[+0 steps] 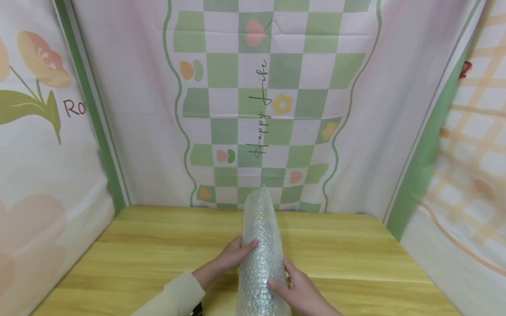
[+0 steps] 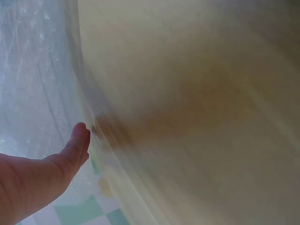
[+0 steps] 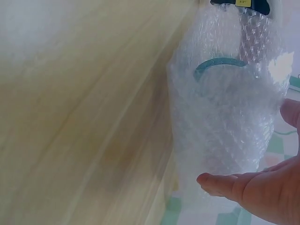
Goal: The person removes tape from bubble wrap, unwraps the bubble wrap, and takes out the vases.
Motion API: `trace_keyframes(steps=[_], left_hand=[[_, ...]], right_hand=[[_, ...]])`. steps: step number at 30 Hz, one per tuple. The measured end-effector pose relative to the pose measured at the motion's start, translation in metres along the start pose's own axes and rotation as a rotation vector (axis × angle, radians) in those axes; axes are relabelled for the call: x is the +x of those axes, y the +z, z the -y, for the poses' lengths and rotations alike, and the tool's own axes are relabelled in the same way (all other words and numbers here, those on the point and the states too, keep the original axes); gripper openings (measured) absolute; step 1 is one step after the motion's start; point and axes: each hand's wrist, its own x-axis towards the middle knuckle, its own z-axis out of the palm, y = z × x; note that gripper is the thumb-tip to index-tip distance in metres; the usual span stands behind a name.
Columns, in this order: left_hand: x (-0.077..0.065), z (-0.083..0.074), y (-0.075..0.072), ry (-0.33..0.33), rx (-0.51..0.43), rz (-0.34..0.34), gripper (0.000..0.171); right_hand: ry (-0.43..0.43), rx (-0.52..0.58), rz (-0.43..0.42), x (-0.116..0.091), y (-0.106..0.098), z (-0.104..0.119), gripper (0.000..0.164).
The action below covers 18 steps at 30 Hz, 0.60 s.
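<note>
A long bundle of clear bubble wrap point(image 1: 261, 263), rolled into a tube with a narrower far end, points away from me over the table in the head view. My left hand point(image 1: 236, 253) holds its left side, thumb lying over the top and the other fingers hidden behind it. Nearer to me, my right hand point(image 1: 302, 289) grips the right side, with thumb and forefinger spread on the plastic. Through the wrap point(image 3: 225, 122) in the right wrist view a curved teal edge point(image 3: 218, 62) shows; what it belongs to is hidden.
The wood-grain table point(image 1: 166, 237) spreads to both sides of the bundle. Behind it hangs a green-and-white checked cloth point(image 1: 253, 101); printed cloths point(image 1: 35, 166) also close off the left and right. A black item with a yellow label point(image 3: 243, 3) sits at the right wrist view's top edge.
</note>
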Motion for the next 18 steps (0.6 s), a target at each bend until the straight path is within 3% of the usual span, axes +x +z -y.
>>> trace_keyframes(steps=[6, 13, 18], left_hand=[[0.001, -0.0018, 0.003, -0.016, -0.025, -0.008, 0.08], [0.0063, -0.0018, 0.0053, 0.018, -0.058, 0.036, 0.078], [0.0076, -0.0005, 0.0078, -0.001, -0.048, 0.014, 0.083]], right_hand=[[-0.02, -0.023, -0.002, 0.0004, 0.0024, -0.0026, 0.087], [0.083, -0.047, -0.038, 0.0005, 0.0067, 0.0012, 0.103], [0.08, -0.052, -0.047, 0.0008, 0.0088, 0.0015, 0.103]])
